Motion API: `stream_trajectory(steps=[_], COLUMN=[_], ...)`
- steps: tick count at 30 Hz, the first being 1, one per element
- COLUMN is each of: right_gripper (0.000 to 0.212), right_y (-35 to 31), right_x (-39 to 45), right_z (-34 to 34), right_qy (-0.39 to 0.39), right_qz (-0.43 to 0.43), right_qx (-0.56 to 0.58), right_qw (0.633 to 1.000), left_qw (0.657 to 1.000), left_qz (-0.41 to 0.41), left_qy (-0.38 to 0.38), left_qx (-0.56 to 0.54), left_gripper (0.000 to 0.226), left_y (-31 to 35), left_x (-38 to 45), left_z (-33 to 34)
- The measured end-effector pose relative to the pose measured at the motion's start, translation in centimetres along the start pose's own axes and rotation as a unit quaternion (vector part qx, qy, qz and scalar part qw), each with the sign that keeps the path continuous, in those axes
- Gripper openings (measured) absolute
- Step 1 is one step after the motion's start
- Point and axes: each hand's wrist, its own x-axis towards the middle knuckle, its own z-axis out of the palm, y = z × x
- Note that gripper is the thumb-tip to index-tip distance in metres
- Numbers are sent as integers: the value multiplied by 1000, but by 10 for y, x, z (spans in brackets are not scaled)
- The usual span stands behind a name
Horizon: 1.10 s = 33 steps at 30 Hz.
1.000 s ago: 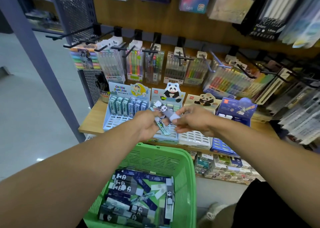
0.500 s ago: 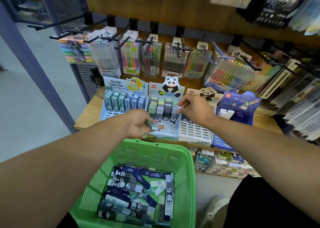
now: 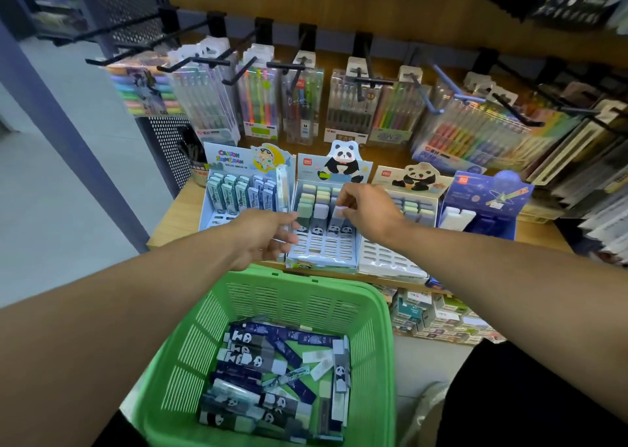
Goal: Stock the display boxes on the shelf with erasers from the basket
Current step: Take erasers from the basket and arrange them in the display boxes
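While pinched by right hand (image 3: 368, 213), eraser (image 3: 338, 212) stands upright.

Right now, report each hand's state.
Left hand: open, fingers relaxed, holding nothing visible.
Right hand: pinching an eraser in the panda display box.

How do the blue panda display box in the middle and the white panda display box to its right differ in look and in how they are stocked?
The blue panda display box has a tall standing panda on its header; the white panda display box has a lower, sitting one. The blue box's erasers fill several rows, and the right hand is at its front row; the white box shows fewer, far back. Both have empty front slots.
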Motion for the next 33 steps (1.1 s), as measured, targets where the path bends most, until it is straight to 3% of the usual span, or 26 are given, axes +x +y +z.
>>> stream_trajectory(steps=[4, 6, 10, 13, 15, 18, 20, 27, 29, 31, 33], right_gripper=[14, 11, 25, 24, 24, 34, 45, 20, 13, 12, 10], right_y=[4, 5, 0, -1, -5, -28, -45, -61, -67, -74, -83], right_x=[1, 3, 5, 4, 4, 1, -1, -3, -2, 0, 8], right_z=[3, 6, 11, 11, 9, 3, -1, -10, -10, -7, -4], right_qy=[10, 19, -6, -25, -1, 25, -5, -47, -76, -94, -79], right_qz=[11, 20, 24, 24, 11, 3, -23, -74, -66, -54, -36], right_qx=[11, 6, -26, -47, -47, 145, 242, 182, 186, 212, 276], right_qw=[1000, 1000, 999, 998, 999, 989, 970, 979, 978, 971, 957], left_qw=[997, 998, 998, 998, 997, 998, 998, 988, 988, 987, 965], left_qz=[20, 32, 55, 65, 61, 37, 37, -2, -3, 16, 31], left_qy=[37, 28, -12, -6, -7, -18, -38, -131, -115, -53, 20], left_qx=[61, 53, 3, 2, 47, 52, 43, 85, 106, 151, 260], left_gripper=[26, 25, 22, 52, 49, 17, 19, 33, 21, 14, 46], left_y=[-2, -2, -5, -6, -4, -4, -2, -4, -4, -6, -12], left_x=[8, 10, 9, 11, 11, 10, 6, -1, 0, 3, 9], left_z=[-6, -6, -5, -5, -5, -5, -6, -32, -39, -45, -56])
